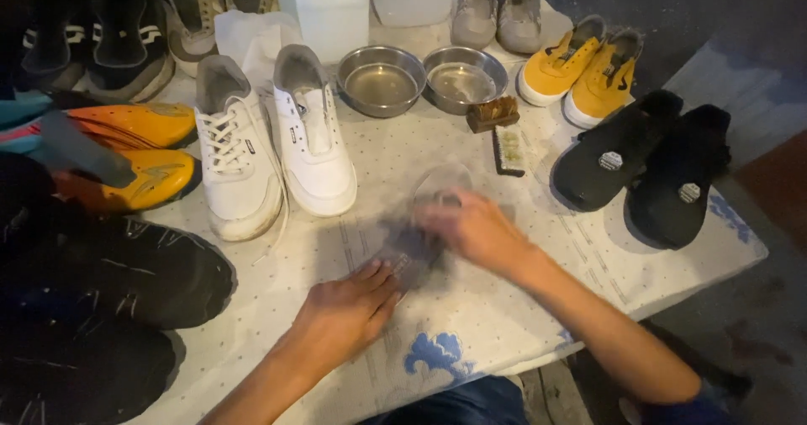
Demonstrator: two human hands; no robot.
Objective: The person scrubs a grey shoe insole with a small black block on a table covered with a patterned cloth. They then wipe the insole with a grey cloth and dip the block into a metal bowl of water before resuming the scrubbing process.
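**Both hands on a grey insole at the desk**

The desk (521, 307), covered in a pale dotted cloth with a blue flower print, carries everything. To my left lies a heap of black shoes (101, 299); ahead stands a pair of white lace-up sneakers (273, 139); to the right sits a pair of black slip-on shoes (647, 164). Behind are two round steel bowls (420, 79) and a small brown wooden brush (493, 112). A flat grey insole (420, 227) lies on the cloth in front of me. My left hand (345, 316) presses its near end, fingers together and flat. My right hand (471, 227) is blurred over its far end; I cannot tell whether those fingers grip.
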